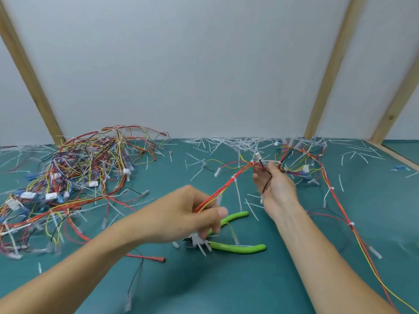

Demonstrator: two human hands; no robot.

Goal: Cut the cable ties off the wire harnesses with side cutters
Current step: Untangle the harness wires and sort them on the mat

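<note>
both hands hold one harness (229, 184) above the desk (226, 286): left hand (190, 214) pinches the wires, right hand (275, 184) grips further along. cutters (235, 247) lie unheld below. risk: a loose tie (237, 193) snags nearby wires when pulled.

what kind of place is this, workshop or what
Probably a wiring workbench in a plain booth: a green mat, a big pile of wire harnesses, cut cable ties scattered along the back, and green-handled side cutters lying between the hands.

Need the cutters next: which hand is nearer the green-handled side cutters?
Left. The left hand is right above the side cutters; the right hand is farther back.
</note>
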